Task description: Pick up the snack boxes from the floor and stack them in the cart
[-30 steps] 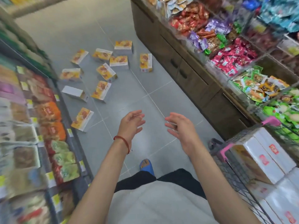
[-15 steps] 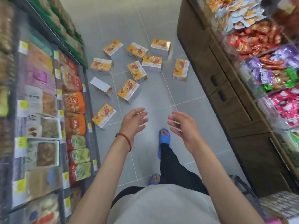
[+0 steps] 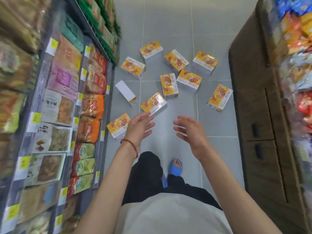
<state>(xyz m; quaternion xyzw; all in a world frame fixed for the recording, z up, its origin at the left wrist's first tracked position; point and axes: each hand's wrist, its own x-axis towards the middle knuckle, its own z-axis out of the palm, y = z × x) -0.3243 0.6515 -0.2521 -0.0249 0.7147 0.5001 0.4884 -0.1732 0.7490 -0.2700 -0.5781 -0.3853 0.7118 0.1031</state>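
Note:
Several yellow-and-white snack boxes lie scattered on the grey tiled floor ahead of me. The nearest box [image 3: 118, 125] lies just left of my left hand [image 3: 138, 127], and another box [image 3: 153, 103] lies just beyond its fingertips. One box [image 3: 125, 92] shows its plain white side. A box [image 3: 219, 97] lies apart at the right, near the cabinet. My left hand, with a red string at the wrist, is held out with relaxed fingers and holds nothing. My right hand [image 3: 190, 130] hovers beside it, fingers loosely spread, empty. The cart is out of view.
A shelf rack [image 3: 70, 102] full of packaged snacks lines the left side of the aisle. A brown wooden cabinet [image 3: 253, 105] with drawers, snack bins on top, lines the right. My legs and a blue sandal [image 3: 175, 167] are below my hands.
The view has swung left and forward, away from the cart, which has left the frame. The boxes are now closer, and both hands stay empty and outstretched.

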